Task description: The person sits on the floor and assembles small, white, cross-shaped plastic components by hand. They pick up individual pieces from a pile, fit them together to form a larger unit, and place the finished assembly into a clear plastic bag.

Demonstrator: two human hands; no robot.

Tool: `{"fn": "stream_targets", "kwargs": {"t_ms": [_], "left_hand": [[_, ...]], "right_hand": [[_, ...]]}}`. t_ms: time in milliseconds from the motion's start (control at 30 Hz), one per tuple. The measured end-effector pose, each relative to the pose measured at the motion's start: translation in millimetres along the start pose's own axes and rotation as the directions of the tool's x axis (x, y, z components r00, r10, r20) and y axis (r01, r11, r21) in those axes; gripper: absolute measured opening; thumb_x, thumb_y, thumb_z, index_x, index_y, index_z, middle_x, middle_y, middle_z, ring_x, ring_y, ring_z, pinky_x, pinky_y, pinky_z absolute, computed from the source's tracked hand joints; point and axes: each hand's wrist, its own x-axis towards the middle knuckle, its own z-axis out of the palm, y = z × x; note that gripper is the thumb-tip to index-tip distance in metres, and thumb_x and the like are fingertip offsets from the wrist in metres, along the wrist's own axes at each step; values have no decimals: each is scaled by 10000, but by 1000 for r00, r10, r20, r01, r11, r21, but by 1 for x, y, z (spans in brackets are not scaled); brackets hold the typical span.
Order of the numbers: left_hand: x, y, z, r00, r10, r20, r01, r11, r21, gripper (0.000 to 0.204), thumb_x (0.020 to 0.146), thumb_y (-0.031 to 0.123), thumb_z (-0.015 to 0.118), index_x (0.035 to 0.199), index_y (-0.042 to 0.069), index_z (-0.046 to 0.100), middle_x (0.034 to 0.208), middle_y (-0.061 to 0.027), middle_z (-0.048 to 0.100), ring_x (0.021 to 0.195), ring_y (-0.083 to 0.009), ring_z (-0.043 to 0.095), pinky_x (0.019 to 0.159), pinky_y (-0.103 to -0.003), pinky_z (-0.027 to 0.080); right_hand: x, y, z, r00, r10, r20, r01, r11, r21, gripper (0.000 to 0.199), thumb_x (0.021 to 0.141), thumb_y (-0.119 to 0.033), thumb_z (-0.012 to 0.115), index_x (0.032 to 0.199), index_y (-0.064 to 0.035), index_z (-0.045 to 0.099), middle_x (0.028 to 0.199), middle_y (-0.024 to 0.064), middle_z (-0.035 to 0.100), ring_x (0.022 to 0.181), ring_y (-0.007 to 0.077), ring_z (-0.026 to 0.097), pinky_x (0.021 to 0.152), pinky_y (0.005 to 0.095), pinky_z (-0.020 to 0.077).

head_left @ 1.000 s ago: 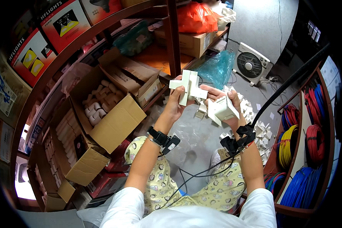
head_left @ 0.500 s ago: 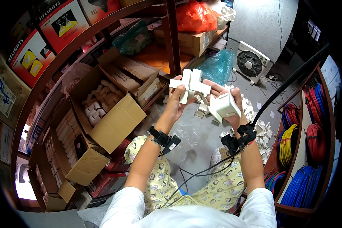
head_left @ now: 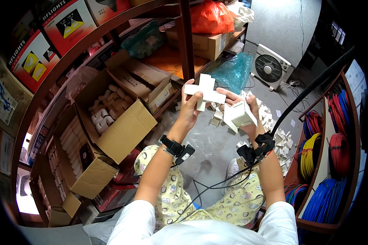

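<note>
Left hand [head_left: 191,109] raised in mid-scene, clenched on a white cross piece [head_left: 205,92], fingers wrapped round its near-left arm, cross held flat-on and slightly tilted. Right hand [head_left: 243,111] just beside it on the right, grasping a white corner piece [head_left: 239,115] from beneath, thumb stretched toward the right arm of the cross and touching or nearly touching it; cannot tell which. The two white pieces close together but apparently apart.

Black band [head_left: 176,147] strapped on the left wrist, another black band [head_left: 254,150] on the right, a black cable [head_left: 216,183] running from the latter down across the lap. Patterned yellow trousers [head_left: 237,204] and white sleeves at the near edge.

Below and beyond the hands, on the grey floor [head_left: 216,147], a heap of small white pieces [head_left: 270,122], spreading right toward the wall rack. Far right, a white fan [head_left: 270,67] standing on the floor, with a blue plastic bag [head_left: 233,69] to its left. Far centre, an orange-red bag [head_left: 210,16] atop a carton on the shelf.

Left, an open box [head_left: 122,130] tilted on the wooden shelf, holding white pipe fittings [head_left: 106,110]; more open boxes nearer on the left. Right edge, hung coils of wire: red [head_left: 339,143], yellow [head_left: 310,153], blue [head_left: 327,200].
</note>
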Motion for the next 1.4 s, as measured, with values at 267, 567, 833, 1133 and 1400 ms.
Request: {"fn": "stream_targets", "kwargs": {"t_ms": [267, 567, 833, 1133, 1400], "left_hand": [[-3, 4, 2, 998, 26, 61, -29, 999, 43, 638, 824, 189, 627, 1348, 223, 264, 1208, -68, 409, 1068, -178, 497, 860, -333, 490], [0, 2, -3, 997, 22, 77, -30, 994, 103, 571, 801, 146, 582, 1301, 211, 315, 1153, -68, 435, 1021, -175, 495, 868, -317, 456], [1, -4, -3, 997, 25, 72, -31, 996, 87, 562, 816, 198, 537, 1318, 183, 286, 1185, -122, 461, 1060, -232, 527, 880, -395, 489], [1, -5, -1, 998, 14, 55, -18, 997, 70, 549, 824, 243, 556, 1303, 197, 290, 1201, -115, 460, 1075, -230, 523, 886, -398, 488], [2, -7, -2, 998, 14, 53, -20, 993, 115, 553, 839, 249, 543, 1313, 210, 261, 1195, -104, 451, 1079, -221, 515, 872, -386, 488]], "right_hand": [[1, 2, -5, 1000, -2, 20, 2, 1000, 2, 917, 734, -469, 589, 1396, 79, 267, 1345, 206, 439, 1049, 193, 578, 848, 286, 518], [-1, -4, 2, 1000, -18, -18, 18, 1000, -5, 911, 737, -444, 572, 1406, 78, 241, 1371, 220, 413, 1136, 226, 539, 909, 306, 491], [-2, -5, 0, 999, 31, -35, -32, 999, -40, 910, 728, -445, 577, 1394, 90, 262, 1288, 236, 486, 1058, 239, 588, 890, 315, 504], [-3, -9, -2, 999, 51, -12, -51, 996, -75, 878, 744, -441, 548, 1401, 68, 268, 1315, 192, 478, 1008, 185, 593, 838, 295, 520], [-3, -5, -5, 998, 52, -30, -53, 998, -16, 955, 697, -438, 613, 1388, 109, 245, 1292, 248, 465, 995, 254, 611, 869, 313, 524]]}}
